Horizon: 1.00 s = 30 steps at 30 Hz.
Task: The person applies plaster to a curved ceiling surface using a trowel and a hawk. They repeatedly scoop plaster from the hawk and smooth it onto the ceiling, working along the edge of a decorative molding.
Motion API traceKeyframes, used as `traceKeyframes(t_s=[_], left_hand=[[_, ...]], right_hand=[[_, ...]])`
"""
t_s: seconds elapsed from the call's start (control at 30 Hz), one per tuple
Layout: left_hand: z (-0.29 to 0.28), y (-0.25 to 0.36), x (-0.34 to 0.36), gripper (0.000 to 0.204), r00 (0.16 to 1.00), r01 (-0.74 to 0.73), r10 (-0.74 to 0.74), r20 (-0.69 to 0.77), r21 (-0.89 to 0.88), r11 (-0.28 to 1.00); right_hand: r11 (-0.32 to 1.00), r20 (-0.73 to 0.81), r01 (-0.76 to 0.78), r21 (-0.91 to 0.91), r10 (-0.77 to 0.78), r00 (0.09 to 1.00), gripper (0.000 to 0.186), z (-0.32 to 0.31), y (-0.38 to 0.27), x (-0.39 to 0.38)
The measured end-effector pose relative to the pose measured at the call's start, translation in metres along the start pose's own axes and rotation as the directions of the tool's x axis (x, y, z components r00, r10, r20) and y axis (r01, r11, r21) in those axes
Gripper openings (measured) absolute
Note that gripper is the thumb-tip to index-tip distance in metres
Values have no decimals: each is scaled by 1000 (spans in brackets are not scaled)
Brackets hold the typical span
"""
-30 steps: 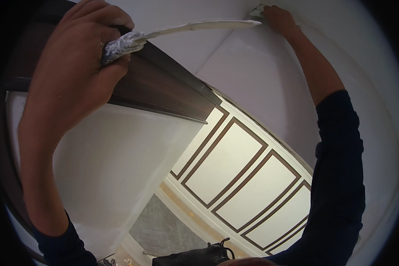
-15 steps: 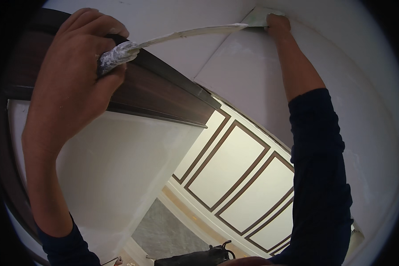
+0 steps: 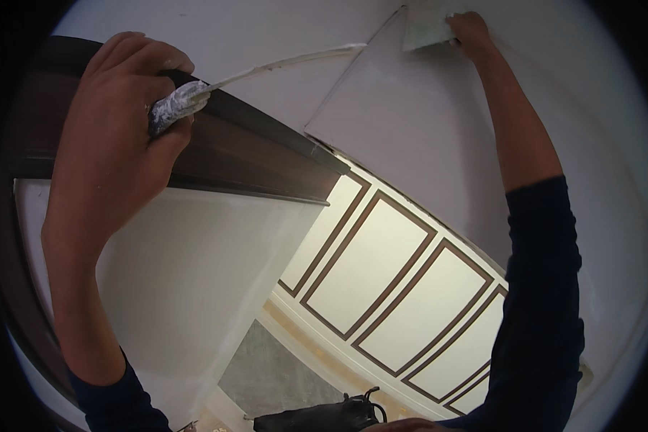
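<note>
My left hand (image 3: pixel 108 144) is raised at the left, fingers wrapped round the handle of a plaster-smeared trowel (image 3: pixel 180 106). Its long thin blade shows nearly edge-on, arching to the right with white paste along it. Behind this hand runs a dark wooden trim (image 3: pixel 259 151); whether they touch I cannot tell. At the upper right my right hand (image 3: pixel 470 34) is closed on a pale green, flat scraper (image 3: pixel 426 27). The scraper lies against the pale plastered surface (image 3: pixel 417 108), just right of a thin dark seam line.
Below the trim is a smooth pale wall panel (image 3: pixel 187 266). Further down stand cream wall panels (image 3: pixel 371 263) with brown frames. A grey floor area (image 3: pixel 277 371) shows beneath, and a black bag-like object (image 3: pixel 317 416) with straps sits at the lower edge.
My right hand has moved right with the scraper, away from the trowel's blade tip, and more of the scraper shows. My left hand sits slightly lower and further left in view, still gripping the trowel.
</note>
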<state>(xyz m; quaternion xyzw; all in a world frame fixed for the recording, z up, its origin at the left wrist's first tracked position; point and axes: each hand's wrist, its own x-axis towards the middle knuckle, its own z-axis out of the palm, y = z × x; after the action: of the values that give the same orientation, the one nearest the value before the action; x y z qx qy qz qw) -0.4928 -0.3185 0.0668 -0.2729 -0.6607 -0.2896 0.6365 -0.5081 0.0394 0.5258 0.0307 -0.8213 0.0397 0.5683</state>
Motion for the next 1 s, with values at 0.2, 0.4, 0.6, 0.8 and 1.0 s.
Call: traceKeyframes(t_s=[0.2,0.4,0.6,0.8,1.0], left_hand=[[9,1,-3,2,1000,9,-9,20,-7,1000],[9,9,-1,3,989,122,-121,86,-2,993],[3,24,11,11,963,197,-202,178,48,979],[-54,27,13,24,927,267,-279,251,83,960],[-65,79,8,44,737,579,-585,338,130,805]], right_hand=[[995,-85,-80,-65,75,994,37,13,-23,-42],[824,-38,25,566,-4,999,42,-8,-55,-157],[514,85,-161,843,168,982,30,34,-60,-318],[264,200,-237,935,163,966,28,1,-78,-391],[209,129,-153,966,122,984,23,-7,-65,-417]])
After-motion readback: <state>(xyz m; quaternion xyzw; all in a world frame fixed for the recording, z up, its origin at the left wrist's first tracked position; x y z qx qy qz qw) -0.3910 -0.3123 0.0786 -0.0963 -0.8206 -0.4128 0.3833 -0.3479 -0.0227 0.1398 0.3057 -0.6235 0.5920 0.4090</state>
